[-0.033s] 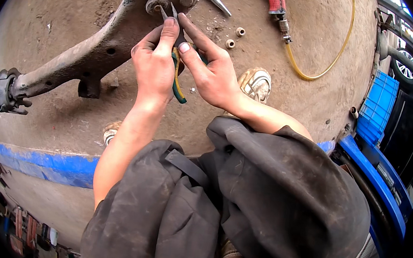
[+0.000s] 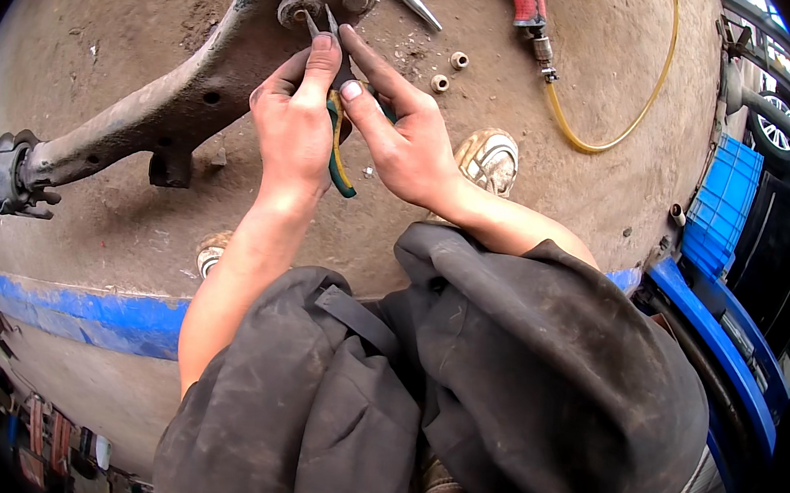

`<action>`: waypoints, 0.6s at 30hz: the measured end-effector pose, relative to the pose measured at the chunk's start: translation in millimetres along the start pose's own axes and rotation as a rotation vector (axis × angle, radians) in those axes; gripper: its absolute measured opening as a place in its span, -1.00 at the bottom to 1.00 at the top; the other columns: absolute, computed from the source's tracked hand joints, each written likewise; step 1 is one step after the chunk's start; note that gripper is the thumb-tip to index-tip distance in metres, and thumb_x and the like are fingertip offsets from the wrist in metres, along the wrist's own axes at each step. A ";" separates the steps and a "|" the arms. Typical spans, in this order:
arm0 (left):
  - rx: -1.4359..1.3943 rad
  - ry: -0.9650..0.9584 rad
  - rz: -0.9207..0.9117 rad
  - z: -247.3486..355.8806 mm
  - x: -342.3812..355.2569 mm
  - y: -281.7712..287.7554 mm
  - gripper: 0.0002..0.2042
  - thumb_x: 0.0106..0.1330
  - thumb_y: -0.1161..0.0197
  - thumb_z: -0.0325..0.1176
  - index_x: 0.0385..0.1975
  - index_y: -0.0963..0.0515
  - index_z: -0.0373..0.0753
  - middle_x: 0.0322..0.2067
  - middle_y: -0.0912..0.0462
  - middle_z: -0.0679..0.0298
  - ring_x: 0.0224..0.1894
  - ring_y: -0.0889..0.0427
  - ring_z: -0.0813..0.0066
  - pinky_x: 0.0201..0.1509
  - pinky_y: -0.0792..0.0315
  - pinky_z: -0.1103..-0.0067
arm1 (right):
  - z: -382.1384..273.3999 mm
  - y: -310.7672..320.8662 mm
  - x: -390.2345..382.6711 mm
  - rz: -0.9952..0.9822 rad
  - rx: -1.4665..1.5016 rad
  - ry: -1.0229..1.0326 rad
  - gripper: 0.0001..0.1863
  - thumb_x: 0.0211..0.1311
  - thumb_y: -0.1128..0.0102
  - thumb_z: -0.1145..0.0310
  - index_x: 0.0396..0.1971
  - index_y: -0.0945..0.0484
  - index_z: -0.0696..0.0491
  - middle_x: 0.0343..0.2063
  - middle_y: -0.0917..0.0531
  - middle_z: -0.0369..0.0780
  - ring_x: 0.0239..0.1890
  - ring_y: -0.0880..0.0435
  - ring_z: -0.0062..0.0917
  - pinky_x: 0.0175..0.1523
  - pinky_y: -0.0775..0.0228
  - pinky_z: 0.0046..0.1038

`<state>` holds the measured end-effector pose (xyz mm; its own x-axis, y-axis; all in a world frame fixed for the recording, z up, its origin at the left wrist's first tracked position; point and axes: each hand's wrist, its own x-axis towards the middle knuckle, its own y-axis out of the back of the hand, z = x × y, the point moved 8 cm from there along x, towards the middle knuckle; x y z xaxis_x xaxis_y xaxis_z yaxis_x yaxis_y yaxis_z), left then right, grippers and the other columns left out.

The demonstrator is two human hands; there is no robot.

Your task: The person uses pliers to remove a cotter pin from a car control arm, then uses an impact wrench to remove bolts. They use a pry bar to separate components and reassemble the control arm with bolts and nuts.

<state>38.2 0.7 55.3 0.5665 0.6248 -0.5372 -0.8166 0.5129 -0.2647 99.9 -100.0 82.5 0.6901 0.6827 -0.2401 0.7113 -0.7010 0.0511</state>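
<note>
Long-nose pliers with green and yellow handles [image 2: 341,170] are held between my two hands, their thin jaws pointing away from me and slightly apart. My left hand [image 2: 294,137] closes round them, thumb lying near the jaws. On the other side, my right hand [image 2: 407,143] pinches the pliers by the thumb, its forefinger stretched along toward the tips. The tips reach a bolted joint [image 2: 301,12] at the end of a dirty metal suspension arm [image 2: 167,92]. Part of the pliers is hidden behind my fingers.
A red air tool [image 2: 529,5] with a yellow hose [image 2: 604,150] lies at the upper right. Two small sockets [image 2: 440,84] and a metal rod [image 2: 414,1] rest on the dirty floor. A blue crate [image 2: 725,197] stands at the right. My shoe [image 2: 489,160] is behind my right hand.
</note>
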 end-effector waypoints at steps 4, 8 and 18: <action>-0.007 0.023 0.022 3.4 -2.7 0.9 -0.66 0.45 -0.24 -0.20 -0.27 -0.67 -0.44 -0.42 -0.63 0.40 -0.40 -0.46 0.70 -0.34 -0.35 0.67 | -2.8 -1.1 1.9 0.004 -0.064 0.054 -0.45 0.41 -0.09 0.32 0.35 -0.31 0.11 0.11 -0.59 0.08 0.18 -0.60 -0.33 0.20 -0.42 -0.39; -0.041 0.164 -0.052 -2.8 -2.5 1.7 -0.72 0.45 -0.22 -0.18 -0.19 -0.63 -0.32 -0.37 -0.62 0.35 -0.36 -0.55 0.63 -0.30 -0.42 0.66 | -5.9 0.9 4.6 -0.096 -0.152 -0.006 -0.43 0.46 -0.09 0.38 0.41 -0.25 0.09 -0.14 -0.67 -0.26 -0.20 -0.55 -0.76 -0.05 -0.47 -0.60; -0.163 0.377 -0.145 7.5 -7.9 -5.5 -0.62 0.49 -0.08 -0.05 -0.46 -0.53 -0.24 -0.62 -0.53 0.32 -0.71 -0.37 0.61 -0.67 -0.19 0.64 | -35.2 -3.2 9.5 -0.264 -0.141 -0.160 -0.39 0.43 -0.09 0.39 0.40 -0.19 0.22 -0.35 -0.67 -0.26 -0.30 -0.62 -0.68 -0.15 -0.49 -0.57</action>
<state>39.0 -2.6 67.0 0.6217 0.2789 -0.7319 -0.7552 0.4612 -0.4657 108.9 -84.0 114.2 0.4575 0.7884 -0.4111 0.8820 -0.4610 0.0976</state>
